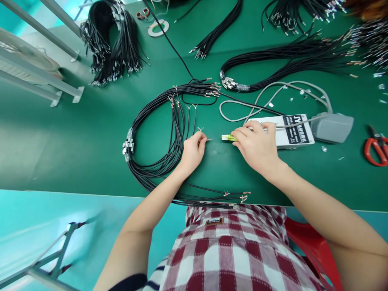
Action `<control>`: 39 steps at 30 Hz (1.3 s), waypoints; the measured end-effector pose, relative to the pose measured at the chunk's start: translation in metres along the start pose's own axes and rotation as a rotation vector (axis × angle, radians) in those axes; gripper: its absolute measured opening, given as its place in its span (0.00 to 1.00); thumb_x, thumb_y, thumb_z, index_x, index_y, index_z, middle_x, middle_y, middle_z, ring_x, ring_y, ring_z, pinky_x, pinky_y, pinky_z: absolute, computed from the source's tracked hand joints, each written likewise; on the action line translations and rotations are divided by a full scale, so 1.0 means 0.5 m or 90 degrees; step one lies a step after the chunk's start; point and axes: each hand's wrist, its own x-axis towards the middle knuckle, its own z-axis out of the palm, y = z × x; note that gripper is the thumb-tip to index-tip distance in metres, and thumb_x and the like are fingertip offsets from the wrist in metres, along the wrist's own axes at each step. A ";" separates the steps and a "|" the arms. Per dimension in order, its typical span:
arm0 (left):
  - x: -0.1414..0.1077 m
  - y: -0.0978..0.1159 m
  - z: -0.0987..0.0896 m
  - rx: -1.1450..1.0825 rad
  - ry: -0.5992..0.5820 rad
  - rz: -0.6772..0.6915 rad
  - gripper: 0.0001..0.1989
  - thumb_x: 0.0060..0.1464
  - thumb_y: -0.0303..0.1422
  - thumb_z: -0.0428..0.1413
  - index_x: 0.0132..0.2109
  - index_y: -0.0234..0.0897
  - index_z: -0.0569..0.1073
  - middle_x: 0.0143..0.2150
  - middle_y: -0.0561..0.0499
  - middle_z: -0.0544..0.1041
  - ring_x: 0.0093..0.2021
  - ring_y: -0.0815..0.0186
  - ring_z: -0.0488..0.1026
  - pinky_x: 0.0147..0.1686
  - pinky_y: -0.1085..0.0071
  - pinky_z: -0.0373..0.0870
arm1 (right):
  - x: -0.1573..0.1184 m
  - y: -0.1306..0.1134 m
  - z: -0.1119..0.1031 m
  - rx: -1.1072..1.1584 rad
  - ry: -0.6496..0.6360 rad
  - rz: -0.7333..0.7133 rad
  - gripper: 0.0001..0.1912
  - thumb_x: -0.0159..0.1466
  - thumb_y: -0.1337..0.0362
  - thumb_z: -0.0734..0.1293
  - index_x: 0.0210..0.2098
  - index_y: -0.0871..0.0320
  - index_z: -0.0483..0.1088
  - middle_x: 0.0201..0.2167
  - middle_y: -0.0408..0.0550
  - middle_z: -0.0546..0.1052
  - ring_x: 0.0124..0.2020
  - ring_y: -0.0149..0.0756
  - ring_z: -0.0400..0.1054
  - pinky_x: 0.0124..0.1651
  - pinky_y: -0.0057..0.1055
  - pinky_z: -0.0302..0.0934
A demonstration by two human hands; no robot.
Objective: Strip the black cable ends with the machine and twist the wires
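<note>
My left hand [194, 150] pinches the end of a thin black cable, whose stripped wire tips [209, 139] poke out past the fingertips. This cable appears to belong to the curved bundle of black cables [136, 121] lying to the left on the bench. My right hand [257, 147] is closed, thumb and fingers around a small yellow-green and white piece [228, 138] that points at the left hand. A gap separates that piece from the wire tips. Behind the right hand lies a white box-shaped device [280, 139] with a black label; whether the piece joins it is hidden.
A grey pedal-like block [332, 127] with a looped grey cord sits right of the device. Red-handled pliers [376, 146] lie far right. More black cable bundles [112, 44] and a tape roll [158, 28] are at the back. Cable ends [242, 198] overlie the front edge.
</note>
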 end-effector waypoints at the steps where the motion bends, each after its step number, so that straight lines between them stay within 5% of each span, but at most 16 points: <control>1: 0.003 0.004 0.003 -0.030 -0.012 -0.008 0.05 0.59 0.28 0.53 0.33 0.37 0.70 0.27 0.55 0.70 0.27 0.69 0.67 0.32 0.74 0.62 | 0.008 0.006 0.004 0.005 -0.008 0.004 0.06 0.70 0.67 0.63 0.41 0.55 0.74 0.39 0.50 0.81 0.50 0.48 0.62 0.48 0.48 0.45; 5: 0.004 0.032 0.025 -0.090 -0.046 -0.006 0.05 0.60 0.29 0.52 0.34 0.37 0.68 0.27 0.55 0.70 0.27 0.70 0.69 0.29 0.75 0.62 | 0.029 0.021 0.022 0.022 -0.042 0.001 0.04 0.67 0.67 0.66 0.36 0.56 0.73 0.33 0.49 0.79 0.49 0.49 0.62 0.50 0.50 0.47; 15: 0.016 0.042 0.045 0.025 -0.028 0.059 0.06 0.62 0.28 0.51 0.34 0.37 0.68 0.27 0.55 0.70 0.27 0.71 0.66 0.30 0.75 0.61 | 0.051 0.029 0.030 -0.045 -0.081 -0.028 0.13 0.66 0.74 0.62 0.26 0.56 0.63 0.25 0.43 0.72 0.46 0.42 0.65 0.54 0.48 0.49; 39: 0.022 0.043 0.067 0.002 -0.023 0.028 0.07 0.60 0.27 0.52 0.32 0.37 0.68 0.25 0.57 0.69 0.25 0.71 0.66 0.29 0.75 0.62 | 0.046 0.022 0.028 -0.080 -0.041 -0.042 0.09 0.65 0.70 0.62 0.32 0.56 0.73 0.30 0.50 0.77 0.47 0.48 0.63 0.55 0.52 0.46</control>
